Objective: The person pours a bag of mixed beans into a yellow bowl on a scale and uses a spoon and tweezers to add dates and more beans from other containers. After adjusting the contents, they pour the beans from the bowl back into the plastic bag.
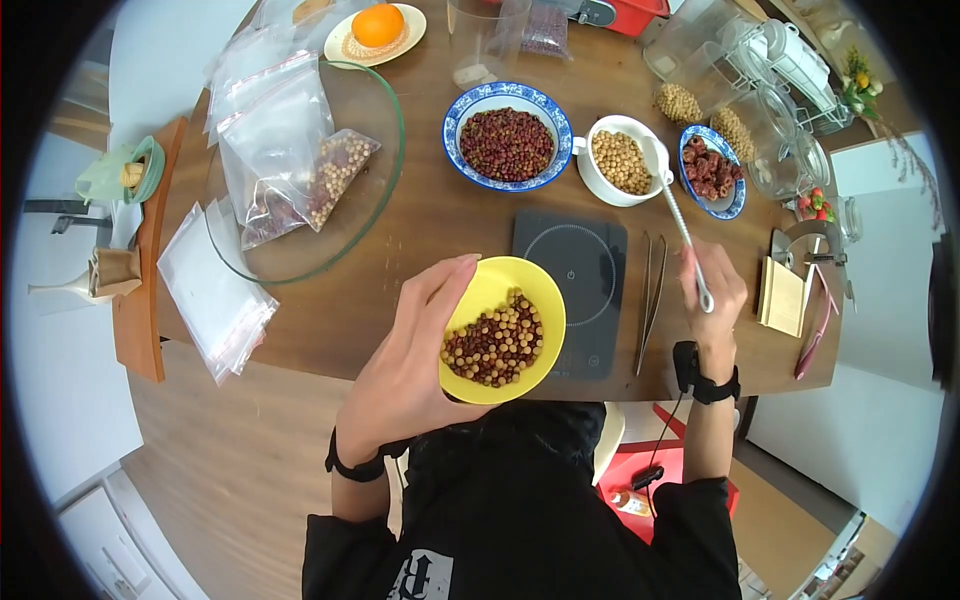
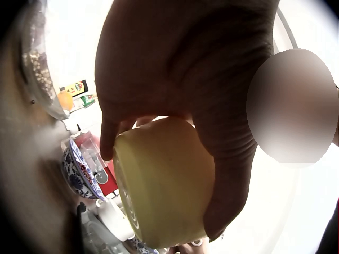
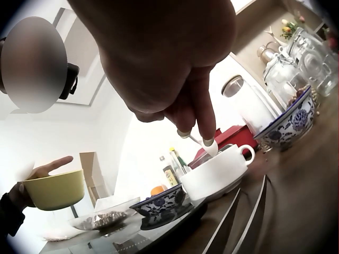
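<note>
Left hand (image 1: 392,365) grips yellow bowl (image 1: 545,318), red and tan beans (image 1: 497,343) inside; right hand (image 1: 716,290) pinches white spoon (image 1: 686,232).

The person's left hand (image 1: 405,350) is curved, thumb apart from fingers; the right hand (image 1: 715,285), fingers bent in a pinch, reaches farther forward.

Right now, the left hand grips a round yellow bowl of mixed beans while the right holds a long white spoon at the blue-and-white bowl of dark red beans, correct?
Not quite: in the head view, the right hand holds the spoon at the white handled bowl of pale beans. The rest is right.
</note>
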Demonstrator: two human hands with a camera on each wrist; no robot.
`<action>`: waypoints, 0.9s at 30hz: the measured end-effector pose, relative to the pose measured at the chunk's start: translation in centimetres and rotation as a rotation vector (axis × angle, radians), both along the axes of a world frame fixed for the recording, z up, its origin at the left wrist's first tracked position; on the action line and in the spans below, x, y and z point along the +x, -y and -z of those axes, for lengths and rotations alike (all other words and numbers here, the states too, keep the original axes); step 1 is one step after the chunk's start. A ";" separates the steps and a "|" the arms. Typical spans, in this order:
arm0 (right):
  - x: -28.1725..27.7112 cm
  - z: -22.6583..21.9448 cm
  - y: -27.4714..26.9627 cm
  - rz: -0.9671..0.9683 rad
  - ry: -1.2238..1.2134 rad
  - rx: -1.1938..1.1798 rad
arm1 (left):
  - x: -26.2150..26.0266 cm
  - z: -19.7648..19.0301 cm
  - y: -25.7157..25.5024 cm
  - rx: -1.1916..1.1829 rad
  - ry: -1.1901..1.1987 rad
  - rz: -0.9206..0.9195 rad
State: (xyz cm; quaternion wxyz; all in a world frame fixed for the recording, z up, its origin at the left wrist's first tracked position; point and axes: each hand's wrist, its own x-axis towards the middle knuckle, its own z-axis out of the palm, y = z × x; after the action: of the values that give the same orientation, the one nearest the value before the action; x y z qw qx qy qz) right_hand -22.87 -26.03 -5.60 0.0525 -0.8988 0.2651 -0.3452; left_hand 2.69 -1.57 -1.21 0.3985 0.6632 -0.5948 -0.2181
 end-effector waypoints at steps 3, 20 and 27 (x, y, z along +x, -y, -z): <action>-1.1 -1.7 -1.0 0.028 0.028 0.011 | 0.0 0.1 -0.2 0.021 -0.007 -0.001; -1.8 -7.1 -13.1 -0.260 -0.034 0.308 | -0.5 -0.1 -1.1 -0.049 -0.042 0.029; -1.2 -6.2 -12.7 -0.302 0.020 0.359 | -0.5 0.1 -1.0 -0.091 -0.034 0.019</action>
State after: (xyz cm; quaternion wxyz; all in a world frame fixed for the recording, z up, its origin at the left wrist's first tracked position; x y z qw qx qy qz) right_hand -24.08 -13.31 0.57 0.2654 -0.9010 0.1842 -0.2896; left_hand 2.14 -0.57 -1.27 0.4363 0.6347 -0.6036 -0.2058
